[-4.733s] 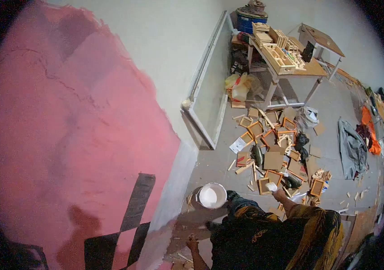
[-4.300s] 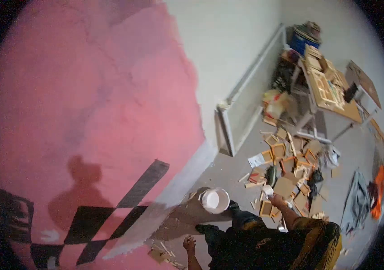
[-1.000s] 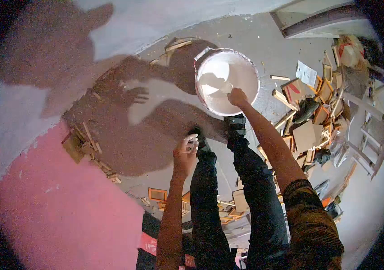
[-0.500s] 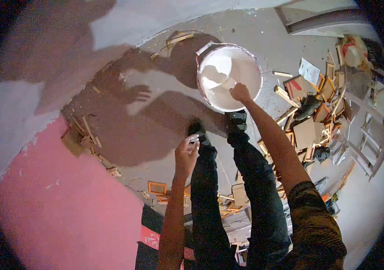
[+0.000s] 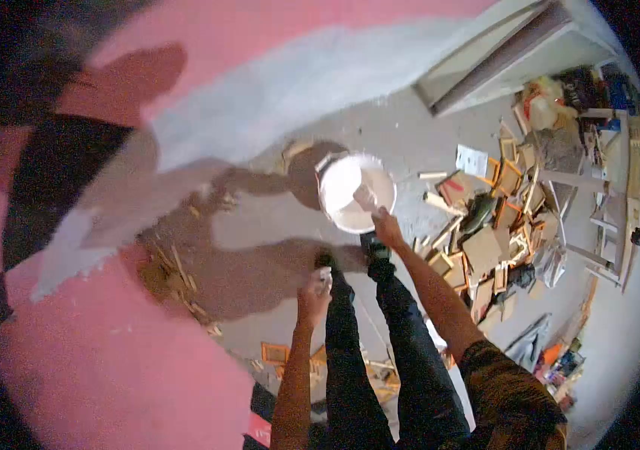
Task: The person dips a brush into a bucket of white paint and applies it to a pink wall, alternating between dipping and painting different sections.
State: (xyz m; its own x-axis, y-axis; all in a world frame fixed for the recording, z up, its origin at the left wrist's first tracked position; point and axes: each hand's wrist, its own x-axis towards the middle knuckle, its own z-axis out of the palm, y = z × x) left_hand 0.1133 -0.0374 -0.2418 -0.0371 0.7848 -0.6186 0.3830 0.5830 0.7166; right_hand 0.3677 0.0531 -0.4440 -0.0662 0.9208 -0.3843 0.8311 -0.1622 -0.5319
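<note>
My right hand (image 5: 387,228) is closed around the handle of a wide, flat paintbrush (image 5: 366,198). The brush is over the mouth of a bucket (image 5: 393,187) holding white paint, its bristle end towards the middle. Lower and to the left, my left hand (image 5: 312,300) hangs in front of my legs with its fingers curled. White shows at those fingertips; whether it is paint or a small object I cannot make out. The bucket stands on the grey floor just beyond my shoes.
A heap of wooden frames and boards (image 5: 485,247) covers the floor at the right, with a white wooden rack (image 5: 609,202) behind it. Wood scraps (image 5: 177,277) lie along the wall (image 5: 110,360), which is pink with white painted patches. A pale panel (image 5: 500,60) stands at the upper right.
My view has tilted up, so more wall shows and the bucket appears lower and smaller. The brush now shows more above the paint in my right hand. My left hand stays low, curled.
</note>
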